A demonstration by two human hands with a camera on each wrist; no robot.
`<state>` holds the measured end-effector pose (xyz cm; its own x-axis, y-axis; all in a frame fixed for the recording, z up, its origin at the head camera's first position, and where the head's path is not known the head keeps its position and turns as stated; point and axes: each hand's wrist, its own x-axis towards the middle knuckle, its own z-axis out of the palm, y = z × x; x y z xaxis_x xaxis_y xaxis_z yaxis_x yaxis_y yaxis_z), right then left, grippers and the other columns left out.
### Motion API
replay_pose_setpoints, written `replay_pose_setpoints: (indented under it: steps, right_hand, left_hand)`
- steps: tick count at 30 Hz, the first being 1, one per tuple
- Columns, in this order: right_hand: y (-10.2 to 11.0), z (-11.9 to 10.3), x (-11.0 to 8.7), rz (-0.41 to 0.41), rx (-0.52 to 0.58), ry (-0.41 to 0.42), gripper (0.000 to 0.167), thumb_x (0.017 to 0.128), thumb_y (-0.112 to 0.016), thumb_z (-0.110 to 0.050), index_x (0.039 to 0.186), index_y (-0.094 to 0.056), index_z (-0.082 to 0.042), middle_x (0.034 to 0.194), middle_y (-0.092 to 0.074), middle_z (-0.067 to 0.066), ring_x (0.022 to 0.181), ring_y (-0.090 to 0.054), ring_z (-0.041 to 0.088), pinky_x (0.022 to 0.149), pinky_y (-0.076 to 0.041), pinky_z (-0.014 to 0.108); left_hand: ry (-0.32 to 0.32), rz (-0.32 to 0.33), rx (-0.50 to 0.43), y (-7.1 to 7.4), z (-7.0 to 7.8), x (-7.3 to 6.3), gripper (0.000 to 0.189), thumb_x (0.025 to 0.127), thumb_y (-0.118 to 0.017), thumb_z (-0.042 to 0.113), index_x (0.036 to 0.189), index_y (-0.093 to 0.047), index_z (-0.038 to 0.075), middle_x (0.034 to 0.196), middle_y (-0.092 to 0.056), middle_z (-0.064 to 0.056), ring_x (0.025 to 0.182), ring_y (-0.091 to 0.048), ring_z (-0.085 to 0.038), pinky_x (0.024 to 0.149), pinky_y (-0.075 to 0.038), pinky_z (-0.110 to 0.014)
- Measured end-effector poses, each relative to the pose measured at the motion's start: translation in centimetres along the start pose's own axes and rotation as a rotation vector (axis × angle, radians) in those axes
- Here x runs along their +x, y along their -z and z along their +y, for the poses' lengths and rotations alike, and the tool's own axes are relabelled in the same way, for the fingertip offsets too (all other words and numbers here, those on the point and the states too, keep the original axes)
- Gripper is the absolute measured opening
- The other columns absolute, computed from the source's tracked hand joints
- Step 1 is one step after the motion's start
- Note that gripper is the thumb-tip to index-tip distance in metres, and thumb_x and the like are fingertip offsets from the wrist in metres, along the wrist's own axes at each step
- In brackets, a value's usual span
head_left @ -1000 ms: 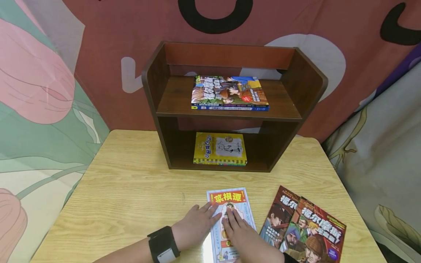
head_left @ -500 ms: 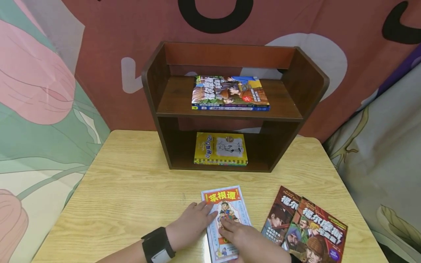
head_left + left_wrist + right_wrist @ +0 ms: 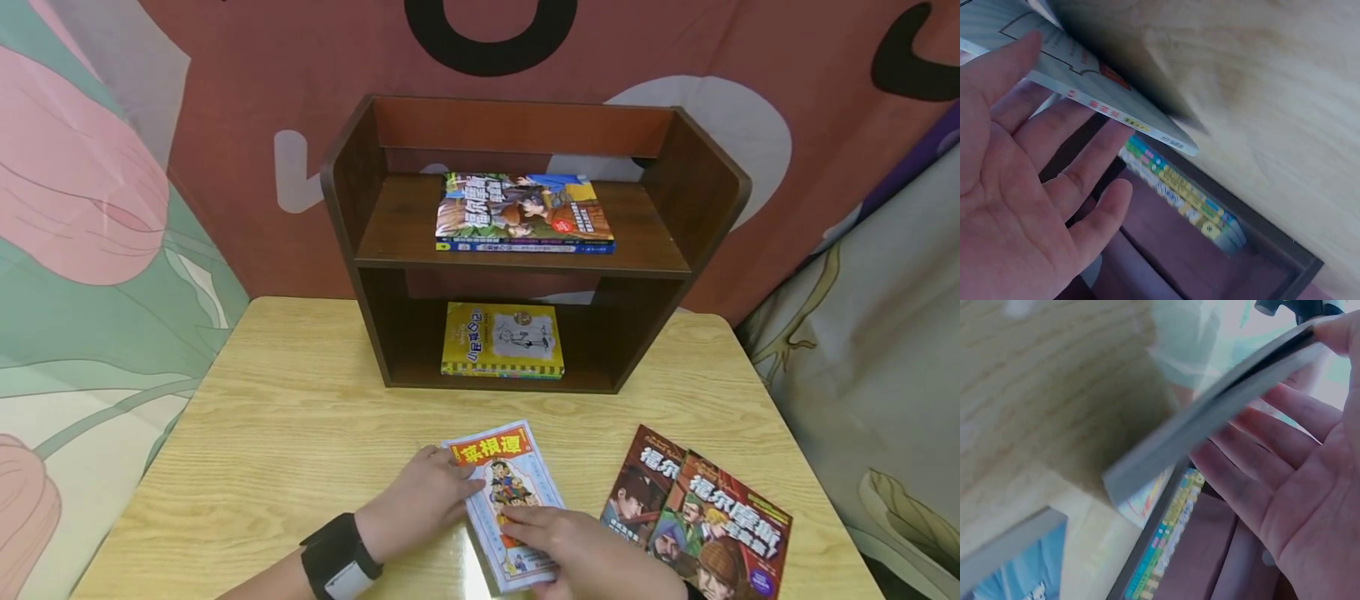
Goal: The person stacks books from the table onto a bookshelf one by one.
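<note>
A paperback comic book [image 3: 498, 467] with a pale blue border and a red title band is held between both hands at the table's front. My left hand [image 3: 420, 500] grips its left edge, fingers on the front cover; the left wrist view shows the thumb on the back cover [image 3: 1085, 59]. Across the lower right of the cover lie the fingers of my right hand [image 3: 570, 546]. Its thumb is at the page edge [image 3: 1222, 400] in the right wrist view. The book is tilted and raised off the table along its spine side, and the right fingers hide part of the cover.
A dark brown two-tier bookshelf [image 3: 525, 268] stands at the back. Books [image 3: 525, 208] lie flat on its upper shelf, and yellow books [image 3: 502, 340] on the lower one. Two overlapping detective comics [image 3: 720, 525] rest on the wooden table [image 3: 300, 417] at the right.
The comic book has shifted left and turned anticlockwise, its left side now lifted. Both hands moved with it, the right sliding down to the lower right edge. The shelf and other books stayed put.
</note>
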<state>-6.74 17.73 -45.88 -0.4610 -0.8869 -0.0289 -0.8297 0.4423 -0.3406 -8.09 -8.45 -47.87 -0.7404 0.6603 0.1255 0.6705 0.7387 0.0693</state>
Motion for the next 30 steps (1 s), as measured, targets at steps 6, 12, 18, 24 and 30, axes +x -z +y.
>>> replay_pose_setpoints:
  steps: [6,12,18,24,30]
  right_hand:
    - [1.0,-0.1,-0.6,0.026,0.060,-0.086,0.078,0.082,-0.054,-0.065,0.142,-0.045,-0.017,0.142,-0.049,-0.001,0.123,-0.053,0.020,0.092,-0.052,0.040]
    - [1.4,-0.7,-0.5,0.044,0.049,-0.119,0.084,0.078,-0.056,-0.066,0.143,-0.043,-0.015,0.146,-0.044,0.003,0.128,-0.049,0.025,0.091,-0.051,0.044]
    - [1.1,-1.3,0.2,0.071,-0.033,-0.182,0.075,0.087,-0.047,-0.064,0.141,-0.046,-0.011,0.144,-0.046,0.008,0.127,-0.049,0.029,0.092,-0.050,0.047]
    - [0.4,-1.5,0.7,0.050,-0.121,-0.219,0.051,0.094,-0.055,-0.038,0.136,-0.052,-0.009,0.138,-0.053,0.010,0.121,-0.055,0.028,0.094,-0.050,0.044]
    - [-0.1,-1.7,0.9,0.085,-0.215,-0.223,0.052,0.081,-0.066,-0.007,0.132,-0.056,-0.008,0.132,-0.057,0.011,0.114,-0.060,0.028,0.090,-0.052,0.041]
  left_hand:
    - [0.010,0.077,0.038,0.7,-0.2,-0.3,0.028,0.088,-0.061,0.042,0.108,-0.071,0.026,0.108,-0.070,0.004,0.101,-0.060,-0.017,0.097,-0.044,-0.044]
    - [0.071,0.158,0.164,1.1,0.7,-0.6,0.030,0.081,-0.067,0.049,0.096,-0.073,0.024,0.104,-0.071,0.000,0.094,-0.061,-0.021,0.096,-0.044,-0.046]
    - [0.091,0.115,0.297,1.1,2.4,-0.6,0.037,0.077,-0.068,0.055,0.087,-0.074,0.020,0.103,-0.072,0.000,0.094,-0.062,-0.021,0.096,-0.044,-0.045]
    - [0.063,0.135,0.267,1.2,4.0,-0.5,0.040,0.075,-0.068,0.055,0.074,-0.072,0.015,0.100,-0.071,-0.001,0.096,-0.062,-0.019,0.097,-0.044,-0.046]
    - [0.056,0.154,0.235,1.0,4.3,-0.3,0.040,0.077,-0.066,0.056,0.069,-0.071,0.017,0.098,-0.071,0.001,0.096,-0.062,-0.018,0.098,-0.044,-0.046]
